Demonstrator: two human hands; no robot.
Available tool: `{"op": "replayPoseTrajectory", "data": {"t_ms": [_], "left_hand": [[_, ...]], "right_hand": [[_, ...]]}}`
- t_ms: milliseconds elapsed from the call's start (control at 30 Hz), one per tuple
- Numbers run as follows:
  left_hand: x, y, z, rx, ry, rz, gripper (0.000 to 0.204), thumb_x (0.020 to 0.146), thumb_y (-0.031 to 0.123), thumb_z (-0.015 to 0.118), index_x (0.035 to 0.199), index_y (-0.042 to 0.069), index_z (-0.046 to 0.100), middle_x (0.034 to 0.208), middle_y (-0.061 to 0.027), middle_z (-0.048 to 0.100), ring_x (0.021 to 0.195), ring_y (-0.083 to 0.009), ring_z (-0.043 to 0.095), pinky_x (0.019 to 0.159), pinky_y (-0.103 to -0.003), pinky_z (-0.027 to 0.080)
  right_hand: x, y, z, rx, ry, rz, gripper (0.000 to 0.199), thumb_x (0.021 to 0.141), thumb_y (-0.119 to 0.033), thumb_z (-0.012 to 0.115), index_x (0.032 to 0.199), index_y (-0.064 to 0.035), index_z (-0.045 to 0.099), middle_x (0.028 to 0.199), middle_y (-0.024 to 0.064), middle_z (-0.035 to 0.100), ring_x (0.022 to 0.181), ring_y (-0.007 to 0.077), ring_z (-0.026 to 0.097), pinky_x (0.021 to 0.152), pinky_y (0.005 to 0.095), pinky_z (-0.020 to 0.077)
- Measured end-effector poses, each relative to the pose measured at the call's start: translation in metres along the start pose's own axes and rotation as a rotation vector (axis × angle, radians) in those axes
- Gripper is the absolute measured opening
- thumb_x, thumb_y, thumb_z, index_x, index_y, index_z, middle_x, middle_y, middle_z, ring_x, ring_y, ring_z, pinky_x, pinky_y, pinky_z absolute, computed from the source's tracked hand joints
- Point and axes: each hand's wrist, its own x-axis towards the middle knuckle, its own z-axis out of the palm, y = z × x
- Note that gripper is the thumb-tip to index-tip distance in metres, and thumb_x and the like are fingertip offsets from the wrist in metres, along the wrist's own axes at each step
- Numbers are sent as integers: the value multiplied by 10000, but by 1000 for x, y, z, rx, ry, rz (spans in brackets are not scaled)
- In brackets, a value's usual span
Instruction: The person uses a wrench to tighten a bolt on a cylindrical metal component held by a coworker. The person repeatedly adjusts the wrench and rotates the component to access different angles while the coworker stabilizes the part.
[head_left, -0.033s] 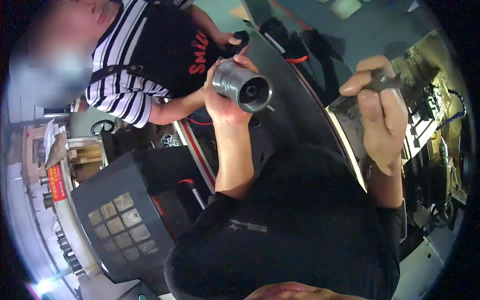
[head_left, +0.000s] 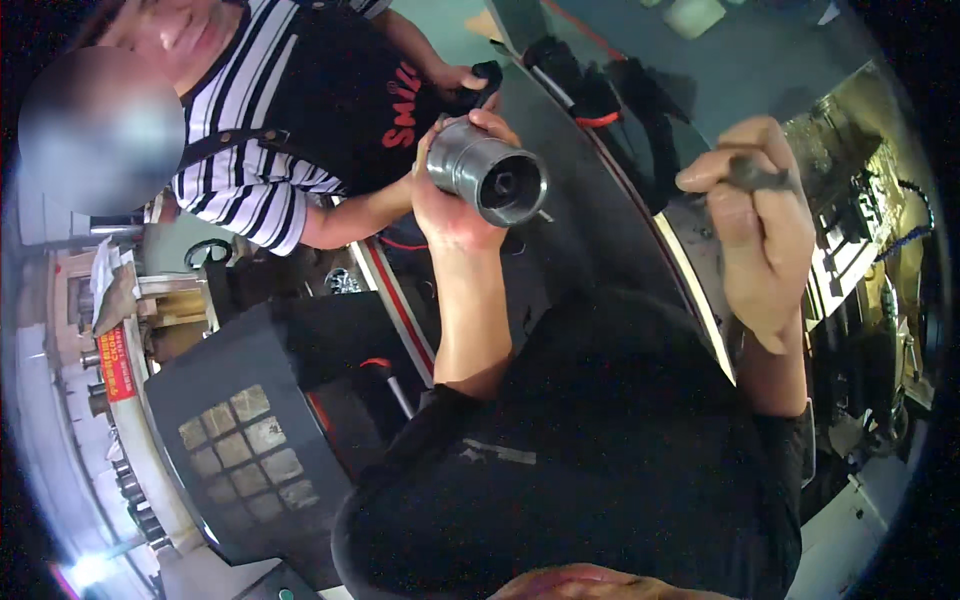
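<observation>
My left hand [head_left: 455, 212] is wrapped round a hollow grey metal cylinder [head_left: 470, 172], a turned steel sleeve with ridges round its outside. Its open end faces me, showing a dark bore with a smaller round part inside. On the right, my raised right hand [head_left: 755, 225] has its fingers curled round a small dark metal piece [head_left: 757, 178]; its exact kind is unclear. A co-worker in a striped shirt and black apron [head_left: 340, 100] stands at the upper left. One of their hands [head_left: 465, 85] holds a black object; the other is hidden behind my left hand.
A dark machine cover with a grid-patterned panel [head_left: 240, 445] is at the lower left. Beside it runs a shelf with several metal parts [head_left: 130, 480]. A lit, wet machine interior [head_left: 870, 210] is at the right. A pale rail [head_left: 690, 290] runs between my hands.
The small dark piece has turned in my right fingers, its forked end no longer showing clearly. My left hand and the cylinder have barely moved.
</observation>
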Motion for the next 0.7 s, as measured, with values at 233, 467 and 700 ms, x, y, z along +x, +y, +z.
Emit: {"op": "replayPoseTrajectory", "data": {"t_ms": [233,467,700], "left_hand": [[-10,-2,5,-46,-46,-30,669,902,215,668,1410,-147,425,1010,-126,639,1000,-245,640,942,-382,552],[-11,-9,12,-82,-1,28,366,793,93,665,1119,-39,563,997,-117,667,962,-246,680,887,-367,585],[-13,-14,19,-92,42,10,180,789,81,630,953,7,620,982,-130,682,934,-250,696,841,-354,603]], "right_hand": [[-11,-2,12,623,204,180,124,954,-47,651,1038,45,645,879,148,668,649,177,687,603,269,550],[-29,-3,39,812,127,320,179,983,-104,630,1053,41,552,865,157,568,699,278,692,619,391,622],[-38,4,55,1013,121,313,246,1046,-114,533,1204,73,558,995,231,716,923,306,750,756,392,636]]}}
